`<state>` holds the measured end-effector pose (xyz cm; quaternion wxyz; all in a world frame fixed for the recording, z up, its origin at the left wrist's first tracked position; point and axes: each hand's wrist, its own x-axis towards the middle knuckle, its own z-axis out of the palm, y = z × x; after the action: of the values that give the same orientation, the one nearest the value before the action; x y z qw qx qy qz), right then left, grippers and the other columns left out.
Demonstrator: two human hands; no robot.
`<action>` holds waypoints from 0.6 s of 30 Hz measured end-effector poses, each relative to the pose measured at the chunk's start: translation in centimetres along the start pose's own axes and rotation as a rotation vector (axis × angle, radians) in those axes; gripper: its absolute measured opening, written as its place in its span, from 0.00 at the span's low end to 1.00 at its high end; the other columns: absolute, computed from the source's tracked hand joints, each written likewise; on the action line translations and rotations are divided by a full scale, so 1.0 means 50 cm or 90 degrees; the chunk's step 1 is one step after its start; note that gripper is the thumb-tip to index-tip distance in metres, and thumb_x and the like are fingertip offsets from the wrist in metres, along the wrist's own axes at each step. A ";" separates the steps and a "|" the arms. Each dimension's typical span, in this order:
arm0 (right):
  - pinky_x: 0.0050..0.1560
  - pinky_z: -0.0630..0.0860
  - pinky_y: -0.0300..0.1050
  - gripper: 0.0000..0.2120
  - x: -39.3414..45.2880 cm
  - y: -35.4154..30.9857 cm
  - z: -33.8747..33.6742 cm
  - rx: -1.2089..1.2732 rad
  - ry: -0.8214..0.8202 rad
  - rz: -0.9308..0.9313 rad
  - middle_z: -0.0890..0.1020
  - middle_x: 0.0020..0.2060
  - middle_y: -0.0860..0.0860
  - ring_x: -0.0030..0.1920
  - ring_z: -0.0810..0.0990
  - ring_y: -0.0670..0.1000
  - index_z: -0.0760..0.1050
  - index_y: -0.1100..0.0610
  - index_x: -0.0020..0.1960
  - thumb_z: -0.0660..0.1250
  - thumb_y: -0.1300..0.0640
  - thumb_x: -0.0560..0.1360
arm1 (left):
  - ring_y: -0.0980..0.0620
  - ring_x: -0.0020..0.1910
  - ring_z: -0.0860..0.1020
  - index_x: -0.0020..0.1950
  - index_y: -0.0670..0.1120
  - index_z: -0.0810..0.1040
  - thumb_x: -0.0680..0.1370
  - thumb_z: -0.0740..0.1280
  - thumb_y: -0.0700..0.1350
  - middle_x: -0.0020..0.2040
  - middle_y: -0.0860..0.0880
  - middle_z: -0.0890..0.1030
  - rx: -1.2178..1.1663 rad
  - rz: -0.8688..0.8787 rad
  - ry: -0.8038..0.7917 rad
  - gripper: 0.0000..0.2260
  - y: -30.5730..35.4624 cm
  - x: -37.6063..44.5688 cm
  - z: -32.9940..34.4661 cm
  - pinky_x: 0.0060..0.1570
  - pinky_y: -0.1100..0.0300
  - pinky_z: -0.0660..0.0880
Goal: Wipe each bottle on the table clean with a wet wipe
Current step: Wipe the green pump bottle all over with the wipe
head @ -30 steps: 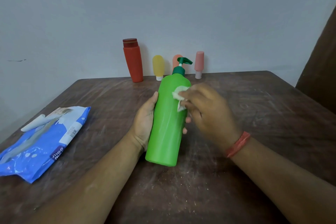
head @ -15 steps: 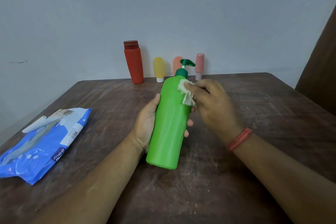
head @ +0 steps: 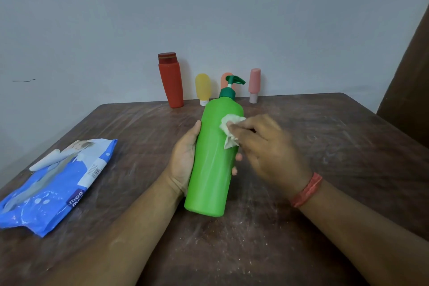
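Starting at your far left, a blue wet-wipe pack [head: 54, 183] lies flat on the dusty brown table [head: 336, 146], near its left edge and well apart from your arms. Toward the back edge, against the wall, a tall red bottle [head: 171, 81] stands on its narrower end with its dark cap up, and just beside it a small yellow tube [head: 203, 88] stands on its white cap. Your left hand [head: 184, 160] comes next, wrapped round the left side of the green pump bottle [head: 214, 158] with the thumb along the near face and two fingertips showing past the right edge, holding it tilted away from you with its base low over the table; whether the base touches cannot be told. Its dark green pump head [head: 232, 85] points right and partly covers a small orange tube [head: 225, 78] behind it. On the bottle's upper right shoulder sits a crumpled white wet wipe [head: 229, 130], which your right hand [head: 269, 146] pinches between curled fingers and presses against the green plastic. A red band [head: 306, 190] circles that wrist. Further right at the back, a pink tube [head: 254, 85] stands on its pale cap.
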<state>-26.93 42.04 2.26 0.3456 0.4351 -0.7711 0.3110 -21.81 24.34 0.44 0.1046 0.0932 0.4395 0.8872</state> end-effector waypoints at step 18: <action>0.58 0.72 0.49 0.18 -0.002 0.009 0.012 -0.113 -0.029 -0.208 0.79 0.57 0.55 0.57 0.73 0.55 0.79 0.60 0.63 0.65 0.64 0.73 | 0.39 0.41 0.82 0.59 0.43 0.84 0.82 0.51 0.64 0.48 0.36 0.83 0.030 -0.008 0.052 0.31 -0.004 0.007 0.031 0.39 0.46 0.82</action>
<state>-27.44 41.79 1.78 0.4107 0.5295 -0.7221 0.1716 -21.75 25.74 1.20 0.0904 0.0568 0.4650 0.8789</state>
